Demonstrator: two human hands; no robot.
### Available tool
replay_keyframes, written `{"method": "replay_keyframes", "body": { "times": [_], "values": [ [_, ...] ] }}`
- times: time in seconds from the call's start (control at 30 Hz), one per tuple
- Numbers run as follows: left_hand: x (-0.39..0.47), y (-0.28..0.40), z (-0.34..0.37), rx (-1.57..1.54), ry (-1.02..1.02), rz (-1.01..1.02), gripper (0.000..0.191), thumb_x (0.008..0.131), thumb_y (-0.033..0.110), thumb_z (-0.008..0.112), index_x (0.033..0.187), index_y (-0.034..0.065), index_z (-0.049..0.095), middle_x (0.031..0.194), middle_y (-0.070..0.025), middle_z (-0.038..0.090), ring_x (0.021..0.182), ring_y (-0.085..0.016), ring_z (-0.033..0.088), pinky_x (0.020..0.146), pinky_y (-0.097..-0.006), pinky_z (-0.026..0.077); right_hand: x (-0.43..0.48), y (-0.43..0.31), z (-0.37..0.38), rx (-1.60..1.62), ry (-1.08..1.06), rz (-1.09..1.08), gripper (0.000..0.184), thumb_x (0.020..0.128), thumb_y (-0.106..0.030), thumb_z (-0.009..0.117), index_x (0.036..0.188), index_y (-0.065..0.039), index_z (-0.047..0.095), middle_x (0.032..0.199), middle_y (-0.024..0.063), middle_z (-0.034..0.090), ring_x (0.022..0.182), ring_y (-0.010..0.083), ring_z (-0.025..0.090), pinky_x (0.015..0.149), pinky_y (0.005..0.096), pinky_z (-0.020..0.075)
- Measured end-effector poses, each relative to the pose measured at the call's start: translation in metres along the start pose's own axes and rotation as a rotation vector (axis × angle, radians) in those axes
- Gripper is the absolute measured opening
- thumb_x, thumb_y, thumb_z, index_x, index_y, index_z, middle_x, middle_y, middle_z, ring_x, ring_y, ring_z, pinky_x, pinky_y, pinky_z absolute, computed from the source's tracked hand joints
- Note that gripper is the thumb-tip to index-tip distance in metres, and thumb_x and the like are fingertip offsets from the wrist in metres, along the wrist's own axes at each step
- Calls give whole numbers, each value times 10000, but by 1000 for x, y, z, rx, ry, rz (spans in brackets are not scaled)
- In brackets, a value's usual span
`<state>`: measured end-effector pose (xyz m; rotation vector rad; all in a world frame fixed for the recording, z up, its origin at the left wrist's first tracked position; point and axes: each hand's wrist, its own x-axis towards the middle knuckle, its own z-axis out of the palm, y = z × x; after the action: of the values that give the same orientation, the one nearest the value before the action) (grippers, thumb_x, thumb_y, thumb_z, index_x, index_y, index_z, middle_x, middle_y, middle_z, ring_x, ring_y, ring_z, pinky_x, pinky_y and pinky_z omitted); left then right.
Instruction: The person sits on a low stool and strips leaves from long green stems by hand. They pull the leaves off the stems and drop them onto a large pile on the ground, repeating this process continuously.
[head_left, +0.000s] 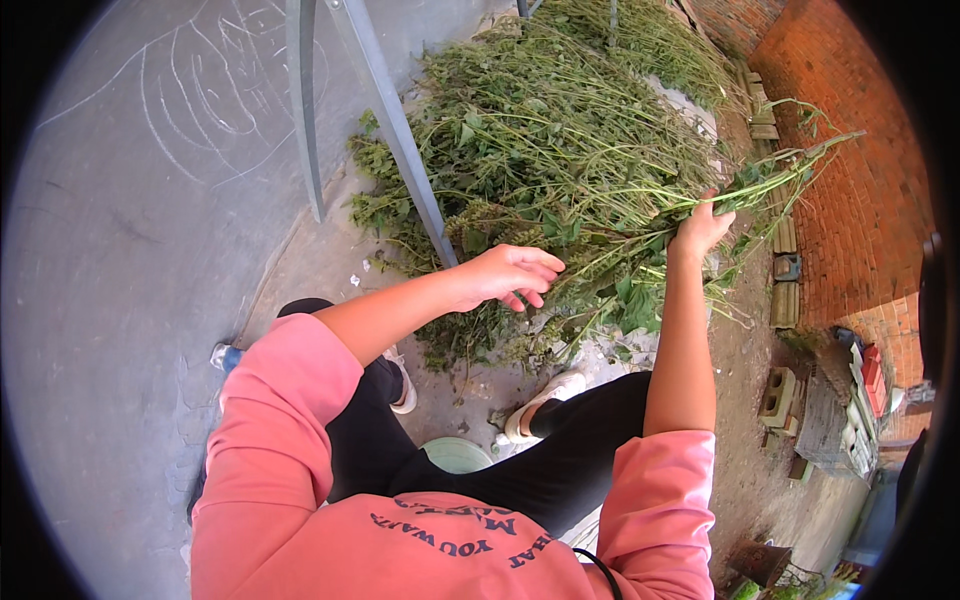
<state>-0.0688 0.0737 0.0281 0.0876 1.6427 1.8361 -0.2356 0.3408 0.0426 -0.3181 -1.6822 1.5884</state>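
Note:
My right hand (703, 229) grips a bunch of long green plant stems (780, 178), whose bare ends stick out to the right. The leafy, seeded tops of that bunch trail left over the heap. My left hand (514, 276) hovers at the front of the heap with its fingers apart and slightly curled, holding nothing that I can see. In front of me spreads a large heap of cut leafy plants (555, 150) with stems and seed heads. Where the held bunch ends and the heap begins is hard to tell.
Grey metal legs (397, 135) stand at the heap's left, before a grey wall (112, 225) with chalk lines. A pale green round object (456, 454) sits between my legs. Along the red brick wall (847, 172) lie concrete blocks (778, 394); a dark pot (760, 562) stands lower right.

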Motion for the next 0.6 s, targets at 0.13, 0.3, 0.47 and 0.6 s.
{"method": "replay_keyframes", "body": {
  "times": [0.13,0.3,0.47,0.6],
  "values": [
    [15,-9,16,608,264,298,253,844,240,680,1045,89,665,1008,-39,660,738,-121,620,633,-274,495,-4,0,6,-47,4,-56,346,934,-235,604,1072,56,477,1019,172,581,868,259,532,829,386,438],
    [21,-16,20,848,330,433,164,794,208,675,797,53,623,827,-59,674,723,-176,649,635,-334,506,-2,4,8,-41,-6,-58,339,923,-233,618,1042,54,482,983,174,585,838,254,538,805,382,446],
    [19,-8,-2,134,167,128,107,856,137,613,926,59,591,881,-54,689,619,-102,621,494,-223,441,2,3,1,-61,38,-61,331,919,-225,618,1057,49,494,1002,171,584,856,245,535,824,377,442],
    [20,-10,12,434,154,236,213,821,194,701,929,44,595,925,-45,664,649,-99,589,542,-249,463,3,3,3,-40,54,32,343,921,-239,604,1067,52,496,1029,177,578,882,253,529,846,379,432]
  ]
}}
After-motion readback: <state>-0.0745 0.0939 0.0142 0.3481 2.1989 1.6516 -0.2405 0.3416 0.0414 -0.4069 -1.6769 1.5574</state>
